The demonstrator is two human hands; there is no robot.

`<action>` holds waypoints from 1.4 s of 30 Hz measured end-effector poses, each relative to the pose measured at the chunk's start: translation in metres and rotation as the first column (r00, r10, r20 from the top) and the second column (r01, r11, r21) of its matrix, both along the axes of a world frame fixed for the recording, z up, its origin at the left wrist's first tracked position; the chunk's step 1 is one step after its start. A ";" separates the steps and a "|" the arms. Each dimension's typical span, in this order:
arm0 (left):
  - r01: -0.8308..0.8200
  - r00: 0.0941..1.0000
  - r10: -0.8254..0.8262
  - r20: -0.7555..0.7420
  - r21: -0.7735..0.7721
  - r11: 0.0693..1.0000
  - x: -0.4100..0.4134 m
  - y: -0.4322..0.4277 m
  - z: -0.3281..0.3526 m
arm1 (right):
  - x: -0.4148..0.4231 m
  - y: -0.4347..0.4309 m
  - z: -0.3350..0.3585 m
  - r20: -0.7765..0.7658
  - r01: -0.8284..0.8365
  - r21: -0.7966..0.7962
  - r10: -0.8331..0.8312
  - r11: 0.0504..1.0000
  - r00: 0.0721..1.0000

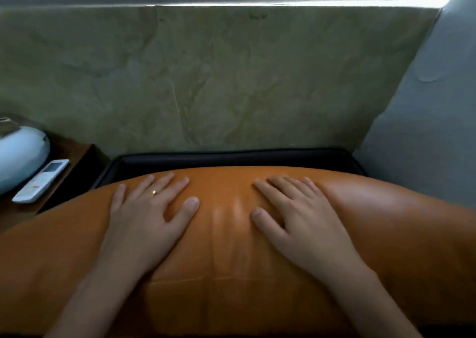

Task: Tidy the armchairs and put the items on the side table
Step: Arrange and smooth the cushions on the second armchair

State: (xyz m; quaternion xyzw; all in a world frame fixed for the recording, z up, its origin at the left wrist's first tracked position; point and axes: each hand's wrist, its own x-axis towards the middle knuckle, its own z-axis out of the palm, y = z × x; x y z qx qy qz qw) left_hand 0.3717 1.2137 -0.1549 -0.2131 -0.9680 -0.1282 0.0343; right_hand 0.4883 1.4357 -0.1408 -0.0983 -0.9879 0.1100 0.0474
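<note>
My forearms come in from the bottom edge of the frame, and both my hands lie flat on a big orange cushion (231,273) that fills the lower half of the picture. My left hand (146,216) is released, palm down, fingers spread, with a gold ring (154,192) on one finger; it presses on the cushion a little left of centre. My right hand (301,221) is released too, palm down with the fingers fanned toward the upper left, resting on the cushion a little right of centre. Neither hand grasps anything. Between my thumbs the shiny leather-like cover shows a few upright wrinkles. Just past the cushion's top edge, in the middle of the frame, runs the dark back rim of the armchair (231,157). At the left edge sits a brown wooden side table (77,155), and on it lies a white remote control (41,180) with a small screen, just beside a rounded white object (20,155) that I cannot identify. Farther back, a greenish marbled wall (219,75) fills the upper half, and a pale grey wall (432,106) stands on the right.
</note>
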 end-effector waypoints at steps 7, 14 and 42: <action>0.108 0.986 -0.087 -0.145 0.140 0.984 -0.032 0.009 -0.024 | -0.027 0.014 -0.024 -0.095 -0.054 0.043 0.058 0.998 0.994; 0.171 0.964 -0.121 -0.239 0.203 0.964 -0.028 0.004 -0.037 | -0.019 0.016 -0.044 -0.257 -0.086 0.041 0.093 0.995 0.962; 0.184 0.833 -0.092 -0.546 0.118 0.976 0.076 -0.041 -0.086 | 0.106 -0.050 -0.121 -0.318 0.232 0.213 -0.158 0.949 0.935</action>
